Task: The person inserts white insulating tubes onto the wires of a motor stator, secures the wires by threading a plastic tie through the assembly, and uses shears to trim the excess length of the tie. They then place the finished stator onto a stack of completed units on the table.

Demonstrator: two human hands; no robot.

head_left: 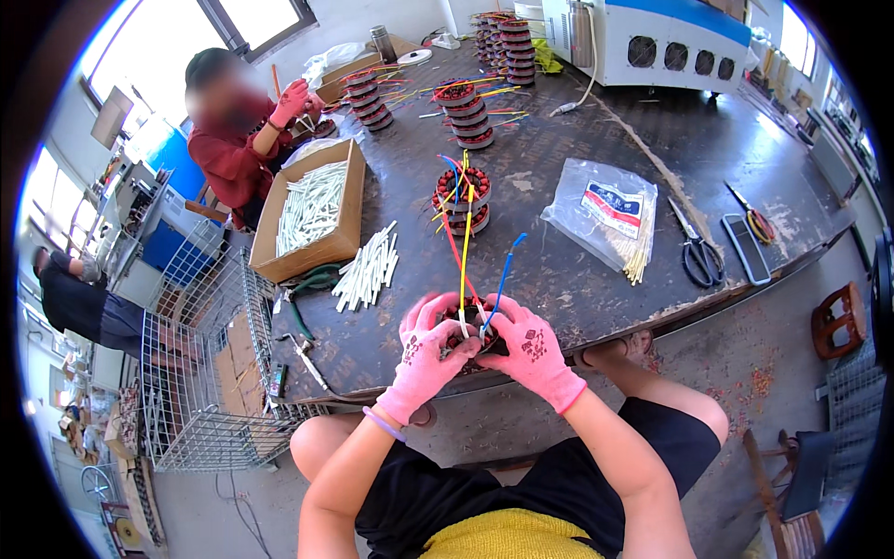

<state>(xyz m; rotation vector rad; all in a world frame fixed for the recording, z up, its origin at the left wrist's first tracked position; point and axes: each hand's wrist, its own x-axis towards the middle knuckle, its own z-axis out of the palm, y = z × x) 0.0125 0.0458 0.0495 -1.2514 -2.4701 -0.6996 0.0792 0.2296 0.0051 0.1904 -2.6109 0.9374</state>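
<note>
Yellow top (507, 533) and black shorts (410, 508): nearest the camera, low in the view, with bare forearms reaching up past them to the work.
Left hand (428, 359): pink-gloved, fingers curled on the wound ring (472, 314) from its left, thumb and fingertips close together beside a white sleeve (464, 326); whether they pinch the sleeve too, I cannot tell.
Right hand (533, 352): pink-gloved, holding the same ring from its right, fingers bent narrowly round it.
Wound ring: between both hands at the front of the dark tabletop (549, 270), partly hidden by the gloves; I cannot tell whether it touches the surface.
Wires: yellow wire (463, 252) and red wire (453, 244) run forward; blue wire (505, 273) leans right.
Front edge: passes near the wrists and bends upward to the right.
Right-hand room: dark surface shows between the ring and the clear plastic bag (573, 210); black-handled scissors (700, 259) and a phone (747, 250) lie farther right.
Left-hand room: tighter, with loose white sleeves (368, 270), green-handled pliers (300, 319) and the cardboard box (312, 263).
Straight ahead: a ring stack (480, 186) limits forward reach.
Printing: dark marks on both glove backs; a white, blue and red label (613, 207) on the bag.
</note>
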